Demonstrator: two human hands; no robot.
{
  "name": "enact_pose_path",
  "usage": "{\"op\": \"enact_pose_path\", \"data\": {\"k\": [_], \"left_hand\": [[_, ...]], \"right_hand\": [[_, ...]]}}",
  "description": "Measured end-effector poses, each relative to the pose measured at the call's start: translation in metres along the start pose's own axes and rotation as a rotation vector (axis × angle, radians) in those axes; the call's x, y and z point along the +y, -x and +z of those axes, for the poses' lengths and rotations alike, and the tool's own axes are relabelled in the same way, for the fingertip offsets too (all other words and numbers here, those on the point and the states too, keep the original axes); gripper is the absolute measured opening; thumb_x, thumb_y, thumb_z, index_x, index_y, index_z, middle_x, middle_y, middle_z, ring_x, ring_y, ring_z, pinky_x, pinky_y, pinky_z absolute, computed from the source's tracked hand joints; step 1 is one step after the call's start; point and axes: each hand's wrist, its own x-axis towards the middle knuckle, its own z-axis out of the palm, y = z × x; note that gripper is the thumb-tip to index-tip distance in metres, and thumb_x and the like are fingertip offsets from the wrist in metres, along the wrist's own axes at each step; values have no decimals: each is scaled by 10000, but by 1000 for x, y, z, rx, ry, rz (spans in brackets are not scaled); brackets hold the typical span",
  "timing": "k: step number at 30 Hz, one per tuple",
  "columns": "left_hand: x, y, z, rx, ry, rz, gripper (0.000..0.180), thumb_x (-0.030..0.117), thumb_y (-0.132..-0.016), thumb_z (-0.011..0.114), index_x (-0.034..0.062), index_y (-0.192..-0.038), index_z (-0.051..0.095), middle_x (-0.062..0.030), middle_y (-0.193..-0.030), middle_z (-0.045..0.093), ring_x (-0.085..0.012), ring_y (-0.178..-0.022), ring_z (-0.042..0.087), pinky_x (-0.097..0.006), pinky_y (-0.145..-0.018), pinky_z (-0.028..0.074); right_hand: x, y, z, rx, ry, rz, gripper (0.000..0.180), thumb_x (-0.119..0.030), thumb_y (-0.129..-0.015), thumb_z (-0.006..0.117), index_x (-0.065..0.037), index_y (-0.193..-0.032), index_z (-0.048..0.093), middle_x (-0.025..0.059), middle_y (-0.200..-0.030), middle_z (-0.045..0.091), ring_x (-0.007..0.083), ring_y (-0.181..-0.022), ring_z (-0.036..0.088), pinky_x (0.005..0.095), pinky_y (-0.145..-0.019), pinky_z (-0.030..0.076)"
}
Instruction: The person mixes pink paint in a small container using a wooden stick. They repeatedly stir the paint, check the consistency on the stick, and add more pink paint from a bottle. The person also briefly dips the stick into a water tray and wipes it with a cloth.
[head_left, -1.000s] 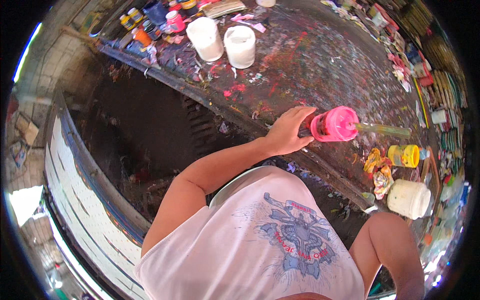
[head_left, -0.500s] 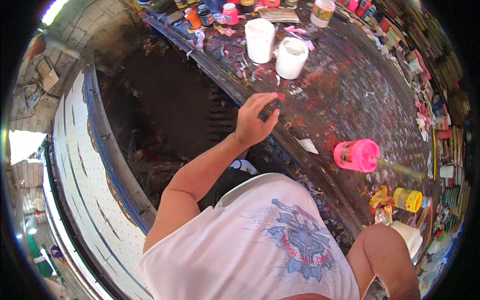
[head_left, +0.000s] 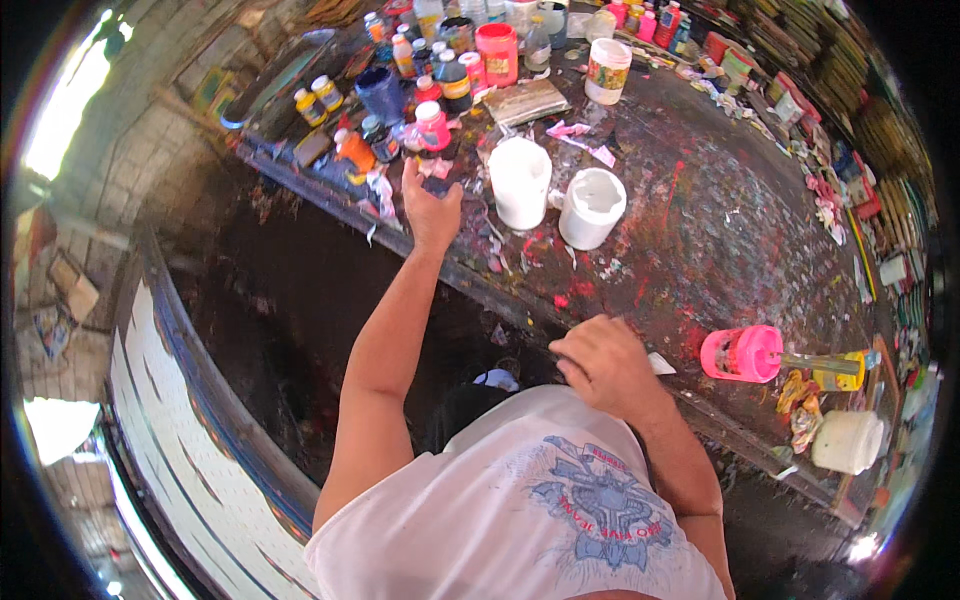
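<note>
My left hand (head_left: 432, 212) reaches over the far left of the stained table (head_left: 700, 240), its forefinger and thumb apart and nothing held. Just beyond its fingertips are an orange bottle (head_left: 354, 150), a dark bottle (head_left: 380, 138) and a pink-red jar (head_left: 432, 127). My right hand (head_left: 610, 365) hovers by the table's near edge, fingers bent and thumb apart, with nothing visible in it; the palm is hidden. Two white tubs, one taller (head_left: 520, 185) and one shorter (head_left: 593, 210), stand between the hands, touched by neither.
A pink tub (head_left: 740, 354) with a stick in it lies to the right, near a yellow container (head_left: 838, 372), a crumpled rag (head_left: 798, 402) and a white tub (head_left: 846, 442). Several paint jars and a blue cup (head_left: 380, 95) crowd the far left. A long white printed panel (head_left: 190, 420) runs along my left.
My left hand has moved far and left toward the paint bottles. My right hand has come up from the lower right to the table edge. The view has shifted, showing more bottles.
</note>
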Motion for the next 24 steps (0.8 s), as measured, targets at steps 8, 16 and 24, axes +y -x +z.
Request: {"op": "enact_pose_path", "data": {"k": [8, 16, 24], "left_hand": [[-103, -116, 44, 13, -63, -81, 1029, 171, -738, 1004, -99, -1595, 502, -293, -1528, 630, -453, -1416, 649, -496, -1249, 494], [-91, -146, 77, -72, -159, -135, 888, 315, -693, 1060, 5, -1436, 686, -196, -1318, 801, -375, -1209, 780, -456, -1090, 596], [-123, -144, 33, -41, 129, -57, 685, 275, -755, 1050, -23, -1292, 747, -160, -1225, 807, -323, -1131, 774, -447, -1011, 591]], "right_hand": [[-27, -25, 30, 56, 32, 158, 220, -166, -922, 821, -81, -1125, 819, 80, -1084, 751, 301, -1075, 698, 463, -949, 546], [-40, -24, 23, 136, 164, 253, 167, -147, -929, 822, -87, -1085, 824, 61, -1074, 766, 287, -1070, 720, 451, -923, 585], [-50, -39, 7, 222, 173, 196, 182, -105, -892, 855, -77, -1068, 819, 70, -1043, 764, 288, -1014, 729, 440, -894, 605]]}}
